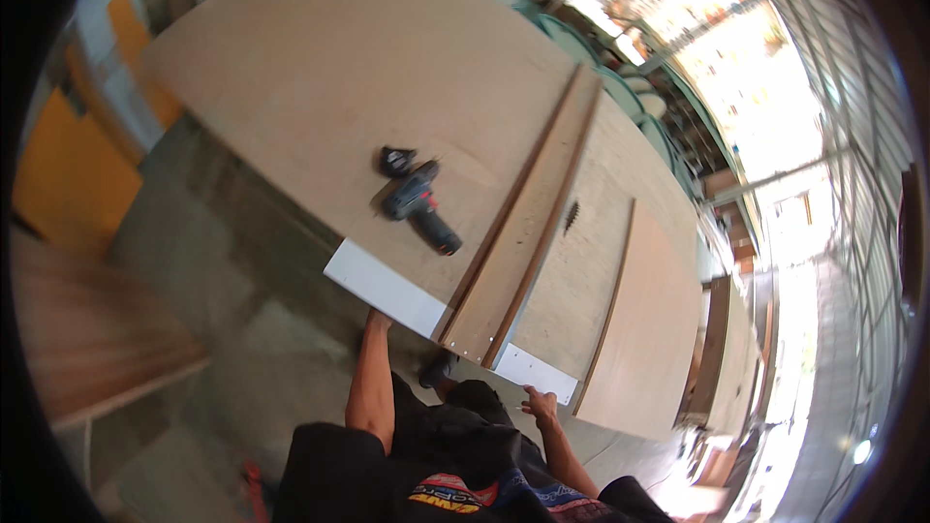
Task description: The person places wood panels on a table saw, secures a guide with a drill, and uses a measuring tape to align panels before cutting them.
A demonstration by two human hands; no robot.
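A long brown wooden channel (pixel 530 232) with raised side edges lies across the table, small light dots at its near end. White flat pieces stick out on both sides of that end: a left white piece (pixel 386 289) and a right white piece (pixel 536 374). Whether they are one board under the channel, I cannot tell. My left hand (pixel 379 319) is at the near edge of the left piece, its fingers hidden beneath it. My right hand (pixel 541 403) touches the outer end of the right piece, fingers bent around something small and pale that I cannot make out.
A cordless drill (pixel 417 205) lies on the large wooden tabletop (pixel 320 68), beside a small black object (pixel 397 161). Right of the channel are a dark spiral bit-like piece (pixel 572 218) and a loose wooden panel (pixel 647 329). Green-rimmed chairs (pixel 572 42) stand beyond the table.
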